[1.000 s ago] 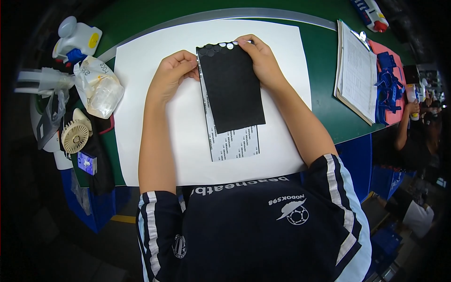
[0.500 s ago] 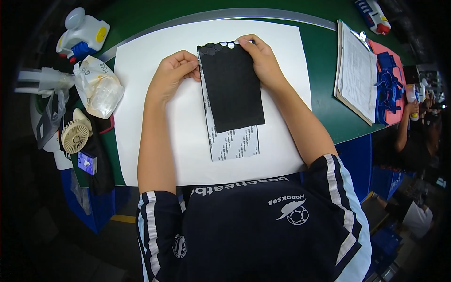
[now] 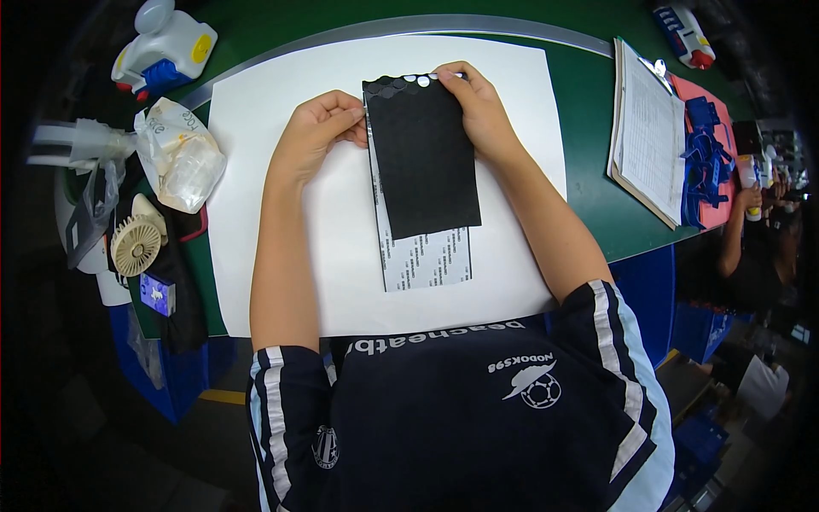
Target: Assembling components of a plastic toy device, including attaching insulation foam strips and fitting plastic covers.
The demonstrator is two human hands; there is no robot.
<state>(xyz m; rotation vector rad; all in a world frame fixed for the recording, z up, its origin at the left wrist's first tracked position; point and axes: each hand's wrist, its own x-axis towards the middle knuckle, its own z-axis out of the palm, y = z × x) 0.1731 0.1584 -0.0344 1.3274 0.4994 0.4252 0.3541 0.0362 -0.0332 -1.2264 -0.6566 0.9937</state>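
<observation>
A black sheet [image 3: 426, 166] with a row of round cut-outs along its far edge lies over a white printed backing sheet [image 3: 426, 260]. The backing shows below it and along its left side. My right hand [image 3: 478, 107] pinches the far right corner of the black sheet, thumb on top, next to white round spots [image 3: 423, 82]. At the upper left edge, my left hand [image 3: 324, 128] is closed with thumb and fingertips against the sheets; its fingertips are partly hidden. Beneath all this is a large white paper [image 3: 247, 282].
On the left are a white bottle [image 3: 175, 51], a crumpled plastic bag [image 3: 179, 162], a small fan [image 3: 136, 243] and a purple box [image 3: 158, 293]. A clipboard with papers [image 3: 648, 136] and blue straps [image 3: 706, 158] lie right on the green table [image 3: 589, 218]. Another person's hand [image 3: 751, 198] shows far right.
The black sheet's far end has shifted slightly to the right, along with my hands. Both hands keep nearly the same grip.
</observation>
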